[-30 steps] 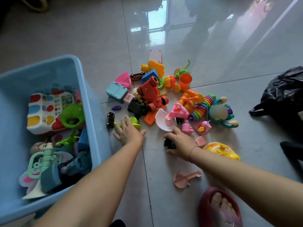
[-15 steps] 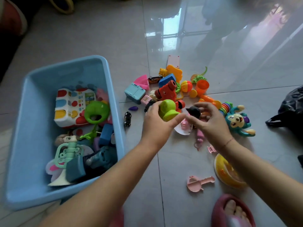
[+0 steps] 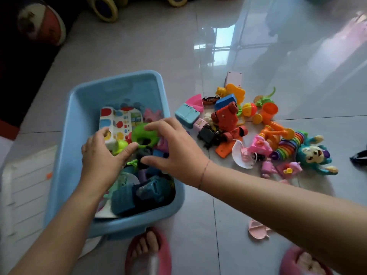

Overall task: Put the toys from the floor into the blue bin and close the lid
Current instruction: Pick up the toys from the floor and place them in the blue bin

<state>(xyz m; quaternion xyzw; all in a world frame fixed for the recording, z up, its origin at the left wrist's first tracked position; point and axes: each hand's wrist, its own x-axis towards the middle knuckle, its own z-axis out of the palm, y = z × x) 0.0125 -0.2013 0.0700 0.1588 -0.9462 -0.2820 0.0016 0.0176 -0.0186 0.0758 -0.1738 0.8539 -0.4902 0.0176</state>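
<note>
The blue bin (image 3: 118, 80) stands open on the floor at the left, holding several toys, among them a white keyboard toy (image 3: 119, 120) and a green ring (image 3: 144, 133). Both my hands hover over it. My left hand (image 3: 101, 157) is spread, with a yellow-green toy (image 3: 121, 144) just under its thumb. Fingers apart, my right hand (image 3: 176, 153) hangs above a black toy (image 3: 144, 154) lying among the others. To the bin's right a pile of toys remains on the tiles, including a red truck (image 3: 226, 120) and a teal monkey (image 3: 313, 155).
A white ribbed panel (image 3: 27, 185) lies on the floor left of the bin. A pink toy piece (image 3: 257, 232) sits near my feet in pink slippers (image 3: 148, 253). A basketball (image 3: 43, 26) and wheels are at the back left; a black bag (image 3: 359, 155) is at the right edge.
Both hands picked toys from the pile, carried them left over the bin, and opened there. The yellow-green toy and the black toy now lie in the bin.
</note>
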